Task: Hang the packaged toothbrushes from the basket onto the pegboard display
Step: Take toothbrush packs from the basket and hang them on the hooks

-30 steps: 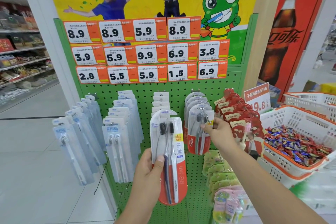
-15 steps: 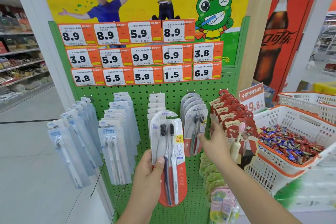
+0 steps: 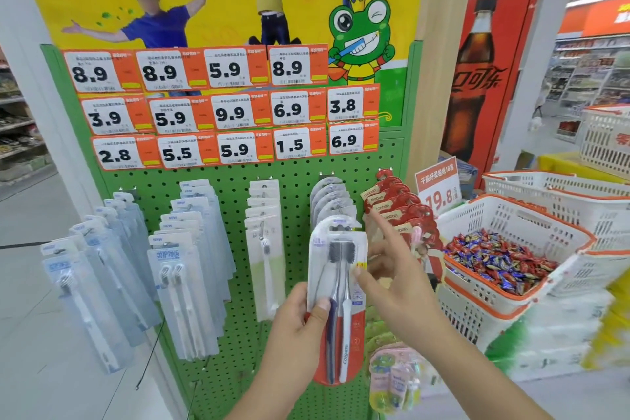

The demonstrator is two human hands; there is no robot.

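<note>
Head view is showing a person standing at a green pegboard display point(image 3: 300, 177) in a shop. Left hand point(image 3: 300, 327) is gripping a two-brush toothbrush pack point(image 3: 337, 286) near its middle, thumb lying across the clear front and fingers curling behind, and is holding it upright in front of the board. The pack's rounded top is overlapping the lowest card of a row of matching packs point(image 3: 329, 198) hanging on a peg near the middle of the board. Right hand point(image 3: 395, 280) is hovering just beside the pack's right edge with fingers spread and mostly straight, index finger pointing up; its thumb tip is lying at the edge of the pack, though whether it is actually touching I cannot tell. It is grasping nothing.

Pale blue toothbrush packs point(image 3: 102, 283) are hanging in rows on the left, a white single-brush row point(image 3: 266, 249) is sitting between them and the held pack, and red-carded packs point(image 3: 395, 208) are fanning out behind the right hand. Orange price tags point(image 3: 225, 106) are filling the board's upper part. A white basket with an orange rim point(image 3: 518, 232), full of wrapped sweets point(image 3: 497, 259), is standing to the right.
</note>
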